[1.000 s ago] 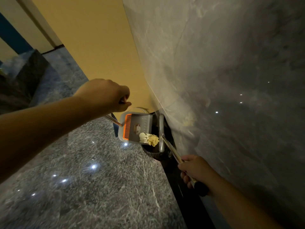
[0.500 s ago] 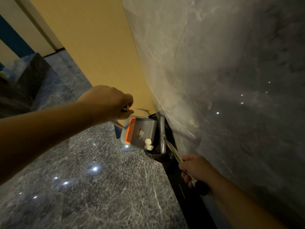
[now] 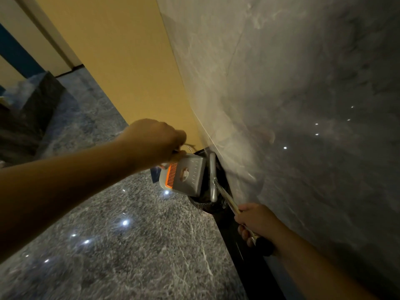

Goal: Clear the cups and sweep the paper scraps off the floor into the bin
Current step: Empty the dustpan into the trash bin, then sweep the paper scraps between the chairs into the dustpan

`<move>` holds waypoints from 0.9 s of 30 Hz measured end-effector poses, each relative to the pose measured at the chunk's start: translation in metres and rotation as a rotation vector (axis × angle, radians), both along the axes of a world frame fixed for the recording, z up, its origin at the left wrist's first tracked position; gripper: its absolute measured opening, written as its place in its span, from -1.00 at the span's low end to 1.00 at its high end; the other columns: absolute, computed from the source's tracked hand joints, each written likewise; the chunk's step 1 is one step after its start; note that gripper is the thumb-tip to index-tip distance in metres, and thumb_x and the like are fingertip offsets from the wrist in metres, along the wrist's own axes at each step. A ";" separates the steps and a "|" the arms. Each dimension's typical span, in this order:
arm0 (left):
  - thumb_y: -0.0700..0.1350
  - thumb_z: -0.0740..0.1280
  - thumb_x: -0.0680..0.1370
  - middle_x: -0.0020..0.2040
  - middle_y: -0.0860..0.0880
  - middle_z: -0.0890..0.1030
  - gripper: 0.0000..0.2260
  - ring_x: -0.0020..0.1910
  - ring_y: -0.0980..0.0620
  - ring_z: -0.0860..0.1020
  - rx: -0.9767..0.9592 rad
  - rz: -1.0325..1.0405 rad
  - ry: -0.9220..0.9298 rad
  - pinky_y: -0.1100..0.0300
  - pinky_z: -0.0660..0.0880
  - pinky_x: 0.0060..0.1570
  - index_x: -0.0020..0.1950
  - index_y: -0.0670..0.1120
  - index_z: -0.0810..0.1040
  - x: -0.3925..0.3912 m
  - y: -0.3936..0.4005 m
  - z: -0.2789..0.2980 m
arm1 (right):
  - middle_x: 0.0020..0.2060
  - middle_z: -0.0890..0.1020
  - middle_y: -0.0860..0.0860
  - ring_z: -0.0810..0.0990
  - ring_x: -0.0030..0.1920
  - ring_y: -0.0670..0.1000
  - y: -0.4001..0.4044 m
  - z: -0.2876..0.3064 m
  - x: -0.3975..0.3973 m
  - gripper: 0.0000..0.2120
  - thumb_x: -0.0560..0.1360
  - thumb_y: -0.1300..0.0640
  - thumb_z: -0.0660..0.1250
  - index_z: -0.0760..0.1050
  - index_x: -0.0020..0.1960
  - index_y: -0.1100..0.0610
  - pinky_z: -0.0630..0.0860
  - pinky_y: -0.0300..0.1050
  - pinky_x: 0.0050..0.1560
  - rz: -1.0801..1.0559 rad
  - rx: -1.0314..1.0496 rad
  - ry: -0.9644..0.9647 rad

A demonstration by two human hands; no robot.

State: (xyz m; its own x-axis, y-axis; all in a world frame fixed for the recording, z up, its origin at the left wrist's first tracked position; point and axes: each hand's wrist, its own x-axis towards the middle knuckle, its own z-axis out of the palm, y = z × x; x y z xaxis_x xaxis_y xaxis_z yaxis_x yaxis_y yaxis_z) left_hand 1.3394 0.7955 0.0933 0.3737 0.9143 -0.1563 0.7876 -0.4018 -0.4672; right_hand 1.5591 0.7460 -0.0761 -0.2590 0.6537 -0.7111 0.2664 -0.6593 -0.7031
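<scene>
Left hand (image 3: 155,139) grips dustpan (image 3: 184,177), tilted over bin (image 3: 205,204); right hand (image 3: 255,221) grips broom handle (image 3: 225,195)

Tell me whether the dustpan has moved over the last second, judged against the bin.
Yes. The dustpan in the left hand has tipped steeper over the bin, and the paper scraps on it are gone.

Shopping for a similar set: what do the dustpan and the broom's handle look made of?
Dustpan: probably moulded plastic, matte grey with an orange comb strip; uniform colour, rounded edges. Broom handle: likely metal tube, shiny with a bright highlight; its end under the right hand looks black, perhaps a grip.
</scene>
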 end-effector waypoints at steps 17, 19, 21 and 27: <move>0.11 0.30 0.58 -0.38 0.13 0.32 -0.79 -0.41 0.12 0.35 0.255 0.361 -0.313 0.25 0.27 -0.46 0.00 -0.02 0.54 -0.078 -0.083 0.022 | -0.53 0.48 0.12 0.41 -0.55 -0.01 -0.033 0.012 -0.027 -0.75 0.54 0.29 0.24 0.36 0.19 0.14 0.36 -0.20 -0.52 0.157 0.087 0.004; 0.11 0.30 0.58 -0.36 0.11 0.37 -0.81 -0.39 0.11 0.37 0.276 0.418 -0.329 0.27 0.18 -0.47 -0.02 -0.01 0.53 -0.094 -0.099 0.023 | -0.52 0.47 0.12 0.39 -0.56 -0.02 -0.038 0.026 -0.034 -0.77 0.55 0.31 0.23 0.34 0.15 0.08 0.35 -0.23 -0.55 0.185 0.079 0.050; 0.11 0.31 0.58 -0.31 0.07 0.44 -0.80 -0.34 0.08 0.42 0.297 0.472 -0.345 0.26 0.20 -0.45 -0.01 -0.01 0.52 -0.113 -0.112 0.023 | -0.50 0.46 0.12 0.39 -0.56 -0.03 -0.041 0.036 -0.046 -0.77 0.55 0.31 0.23 0.33 0.11 0.05 0.35 -0.22 -0.55 0.252 0.095 0.057; 0.13 0.32 0.57 -0.31 0.08 0.43 -0.78 -0.31 0.04 0.45 0.305 0.695 -0.445 0.22 0.26 -0.41 0.01 -0.01 0.54 -0.188 -0.151 -0.002 | -0.51 0.40 0.12 0.33 -0.58 -0.02 -0.042 0.037 -0.118 -0.72 0.56 0.34 0.19 0.37 0.20 0.06 0.32 -0.22 -0.54 0.389 0.066 0.072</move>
State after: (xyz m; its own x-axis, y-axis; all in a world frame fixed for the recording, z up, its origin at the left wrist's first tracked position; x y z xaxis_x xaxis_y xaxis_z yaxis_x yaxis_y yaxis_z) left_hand 1.1515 0.6445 0.0912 -0.3149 0.9356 0.1593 0.9421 0.3286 -0.0672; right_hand 1.4410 0.7045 -0.0386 -0.5439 0.5406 -0.6418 0.4357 -0.4717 -0.7666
